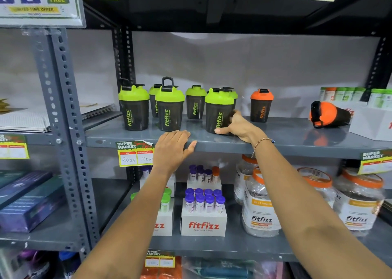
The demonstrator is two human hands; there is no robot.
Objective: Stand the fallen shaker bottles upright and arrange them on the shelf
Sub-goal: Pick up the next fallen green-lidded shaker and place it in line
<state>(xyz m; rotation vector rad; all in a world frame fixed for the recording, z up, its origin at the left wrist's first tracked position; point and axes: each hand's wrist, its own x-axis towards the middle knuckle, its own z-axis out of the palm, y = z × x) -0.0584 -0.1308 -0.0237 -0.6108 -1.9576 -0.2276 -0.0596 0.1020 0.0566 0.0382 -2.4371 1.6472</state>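
Observation:
Several green-lidded dark shaker bottles stand upright on the grey shelf point(286, 136). My right hand point(235, 126) is wrapped around the base of the rightmost green-lidded shaker point(217, 111), which stands upright near the front edge. My left hand point(174, 145) rests flat on the shelf's front lip, holding nothing. An orange-lidded shaker point(261, 105) stands upright to the right. Another orange-lidded shaker point(327, 115) lies on its side at the far right, lid pointing left.
A white box point(373, 121) with small bottles on top sits at the shelf's right end, beside the fallen shaker. Below are boxes of purple-capped tubes point(203, 202) and large orange-lidded jars point(262, 204). Price tags hang on the shelf lip. A perforated upright point(70, 117) stands left.

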